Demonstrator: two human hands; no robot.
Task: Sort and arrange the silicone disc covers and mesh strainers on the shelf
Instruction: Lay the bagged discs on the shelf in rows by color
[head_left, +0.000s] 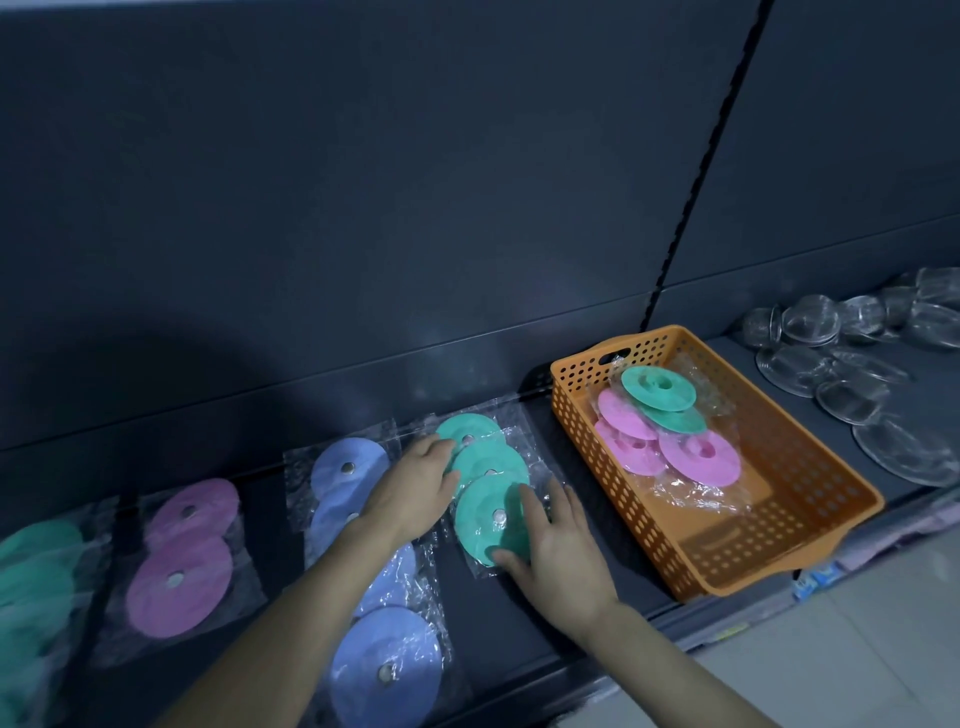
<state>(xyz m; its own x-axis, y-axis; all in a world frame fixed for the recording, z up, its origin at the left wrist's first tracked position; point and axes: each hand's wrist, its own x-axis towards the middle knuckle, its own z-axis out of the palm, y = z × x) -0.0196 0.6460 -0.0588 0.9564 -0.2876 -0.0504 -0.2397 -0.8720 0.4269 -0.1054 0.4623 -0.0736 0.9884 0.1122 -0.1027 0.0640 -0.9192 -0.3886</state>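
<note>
My left hand (415, 488) and right hand (558, 545) apart, fingers laid flat, nothing clamped: left touches far end of green disc row (488, 462), right rests on its near disc. Row lies just left of orange basket (810, 499), long axis running front to back between my hands. Right hand nearer basket, where pink and green discs (698, 457) wait unsorted; mesh strainers (841, 374) beyond basket's right.
</note>
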